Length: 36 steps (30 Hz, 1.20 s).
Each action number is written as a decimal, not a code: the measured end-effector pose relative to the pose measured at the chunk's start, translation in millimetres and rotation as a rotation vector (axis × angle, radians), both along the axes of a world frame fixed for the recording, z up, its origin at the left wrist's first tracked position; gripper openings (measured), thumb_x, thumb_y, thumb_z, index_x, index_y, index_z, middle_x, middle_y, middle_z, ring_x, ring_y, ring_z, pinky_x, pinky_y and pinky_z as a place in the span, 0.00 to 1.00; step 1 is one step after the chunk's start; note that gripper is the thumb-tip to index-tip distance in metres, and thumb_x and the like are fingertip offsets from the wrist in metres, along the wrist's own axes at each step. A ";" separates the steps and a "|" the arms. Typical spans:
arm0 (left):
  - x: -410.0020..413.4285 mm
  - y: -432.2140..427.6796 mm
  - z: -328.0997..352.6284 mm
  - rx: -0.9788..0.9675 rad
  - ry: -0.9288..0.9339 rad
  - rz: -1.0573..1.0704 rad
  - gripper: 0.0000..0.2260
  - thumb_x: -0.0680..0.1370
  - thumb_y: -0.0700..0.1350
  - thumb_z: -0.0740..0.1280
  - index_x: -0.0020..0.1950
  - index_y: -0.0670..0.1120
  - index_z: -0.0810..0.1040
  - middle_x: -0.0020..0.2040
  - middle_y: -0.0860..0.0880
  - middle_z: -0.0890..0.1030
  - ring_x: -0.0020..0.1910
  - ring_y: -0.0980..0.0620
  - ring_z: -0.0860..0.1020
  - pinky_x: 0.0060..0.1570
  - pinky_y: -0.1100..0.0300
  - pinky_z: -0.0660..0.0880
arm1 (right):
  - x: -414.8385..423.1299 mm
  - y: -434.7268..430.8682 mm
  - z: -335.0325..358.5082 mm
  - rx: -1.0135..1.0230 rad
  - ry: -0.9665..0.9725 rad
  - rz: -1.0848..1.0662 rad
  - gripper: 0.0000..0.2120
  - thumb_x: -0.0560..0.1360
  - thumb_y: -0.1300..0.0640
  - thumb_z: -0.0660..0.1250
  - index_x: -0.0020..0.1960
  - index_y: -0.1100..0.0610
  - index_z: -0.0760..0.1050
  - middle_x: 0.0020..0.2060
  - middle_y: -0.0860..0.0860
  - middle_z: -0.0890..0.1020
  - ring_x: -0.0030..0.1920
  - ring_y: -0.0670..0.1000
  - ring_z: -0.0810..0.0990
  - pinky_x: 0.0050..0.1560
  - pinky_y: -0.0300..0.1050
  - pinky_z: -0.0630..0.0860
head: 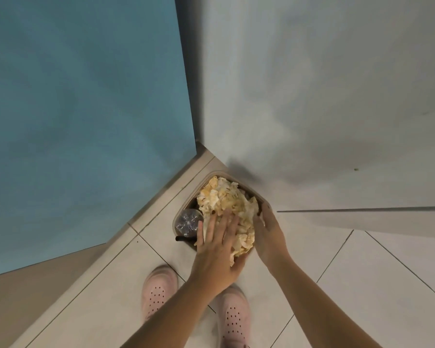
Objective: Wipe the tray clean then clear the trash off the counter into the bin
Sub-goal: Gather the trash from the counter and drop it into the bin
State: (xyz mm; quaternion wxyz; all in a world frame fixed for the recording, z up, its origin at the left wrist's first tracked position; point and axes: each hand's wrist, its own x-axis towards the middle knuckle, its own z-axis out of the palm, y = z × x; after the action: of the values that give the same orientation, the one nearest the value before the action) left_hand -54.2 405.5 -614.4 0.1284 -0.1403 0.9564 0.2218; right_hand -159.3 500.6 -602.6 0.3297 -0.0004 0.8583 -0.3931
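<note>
A brown bin point(246, 188) stands on the floor in the corner between two walls. A large wad of crumpled paper trash point(226, 204), white with yellow-orange stains, fills its top and rises above the rim. A clear plastic cup point(188, 221) with a domed lid and a dark straw lies in the bin's left part. My left hand point(219, 249) lies flat on the paper with fingers spread. My right hand point(268, 232) cups the wad's right side at the bin's rim. No tray or counter is in view.
A blue wall point(86, 109) is at the left and a pale grey wall point(324, 96) at the right. Light floor tiles point(362, 285) surround the bin. My two feet in pink perforated shoes point(158, 290) stand just in front of the bin.
</note>
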 end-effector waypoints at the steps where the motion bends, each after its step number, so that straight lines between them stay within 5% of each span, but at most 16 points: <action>1: 5.2 0.0 3.8 0.007 0.021 0.019 0.33 0.78 0.64 0.52 0.78 0.49 0.49 0.78 0.47 0.52 0.76 0.44 0.49 0.71 0.42 0.46 | 4.9 4.8 1.2 0.013 0.091 0.121 0.26 0.78 0.51 0.51 0.76 0.49 0.56 0.75 0.50 0.59 0.74 0.53 0.60 0.71 0.51 0.63; 5: 34.1 13.7 7.9 0.026 -0.068 0.004 0.28 0.81 0.59 0.45 0.78 0.48 0.50 0.78 0.43 0.53 0.75 0.40 0.53 0.69 0.44 0.52 | 24.7 11.8 -10.1 0.238 0.248 0.766 0.28 0.78 0.47 0.38 0.77 0.49 0.40 0.77 0.54 0.40 0.75 0.57 0.35 0.76 0.54 0.46; 8: 39.9 22.2 -9.0 0.029 -0.175 -0.010 0.27 0.81 0.58 0.45 0.76 0.45 0.57 0.76 0.42 0.56 0.75 0.41 0.55 0.68 0.48 0.55 | 26.1 4.3 -30.1 0.518 0.214 0.982 0.31 0.76 0.45 0.31 0.77 0.55 0.35 0.75 0.57 0.35 0.74 0.61 0.33 0.76 0.57 0.43; 11: 21.8 20.3 -17.0 0.077 -0.204 0.016 0.27 0.78 0.53 0.51 0.74 0.42 0.60 0.75 0.42 0.56 0.74 0.44 0.58 0.73 0.50 0.55 | 13.6 -8.6 -32.2 0.622 0.098 1.009 0.27 0.82 0.50 0.44 0.77 0.58 0.38 0.75 0.58 0.37 0.75 0.62 0.39 0.76 0.53 0.42; 15: 3.5 18.9 -32.8 0.107 -0.395 -0.055 0.29 0.81 0.51 0.47 0.73 0.43 0.32 0.75 0.46 0.33 0.74 0.49 0.34 0.72 0.55 0.35 | 4.4 -22.6 -39.7 0.681 0.024 1.027 0.27 0.82 0.53 0.47 0.77 0.57 0.42 0.76 0.61 0.49 0.75 0.63 0.46 0.76 0.54 0.47; 23: -30.3 10.7 -46.8 0.186 -0.697 -0.099 0.36 0.79 0.59 0.51 0.76 0.45 0.34 0.77 0.47 0.37 0.76 0.48 0.38 0.74 0.52 0.40 | 0.5 -35.0 -52.1 0.787 -0.089 1.082 0.27 0.81 0.51 0.49 0.77 0.57 0.47 0.75 0.60 0.54 0.74 0.65 0.50 0.74 0.58 0.50; 26: -26.1 3.9 -38.4 0.225 -0.632 -0.131 0.34 0.77 0.61 0.45 0.77 0.44 0.41 0.78 0.45 0.42 0.76 0.46 0.41 0.75 0.50 0.44 | -2.8 -31.1 -40.6 0.765 0.039 1.093 0.27 0.78 0.50 0.58 0.75 0.56 0.56 0.72 0.58 0.63 0.72 0.61 0.59 0.72 0.59 0.52; 31: -30.7 -27.7 17.4 0.527 -0.415 0.156 0.16 0.80 0.46 0.58 0.67 0.45 0.72 0.65 0.44 0.74 0.61 0.46 0.74 0.61 0.56 0.71 | -4.8 -25.9 21.2 0.610 0.117 0.903 0.17 0.79 0.54 0.56 0.66 0.50 0.69 0.61 0.50 0.78 0.63 0.52 0.74 0.72 0.53 0.57; 36: -17.9 -57.2 99.9 0.599 -0.196 0.418 0.15 0.80 0.44 0.60 0.66 0.47 0.74 0.63 0.48 0.77 0.63 0.49 0.75 0.61 0.61 0.70 | 3.1 -30.1 113.1 0.418 0.141 0.646 0.16 0.78 0.58 0.56 0.62 0.48 0.75 0.59 0.46 0.79 0.57 0.48 0.78 0.58 0.41 0.72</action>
State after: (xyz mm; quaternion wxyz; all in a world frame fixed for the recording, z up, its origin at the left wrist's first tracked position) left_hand -72.1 348.3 -514.6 0.2067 -0.3093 0.7830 0.4986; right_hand -156.2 470.5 -489.5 0.3698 -0.2301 0.8962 -0.0848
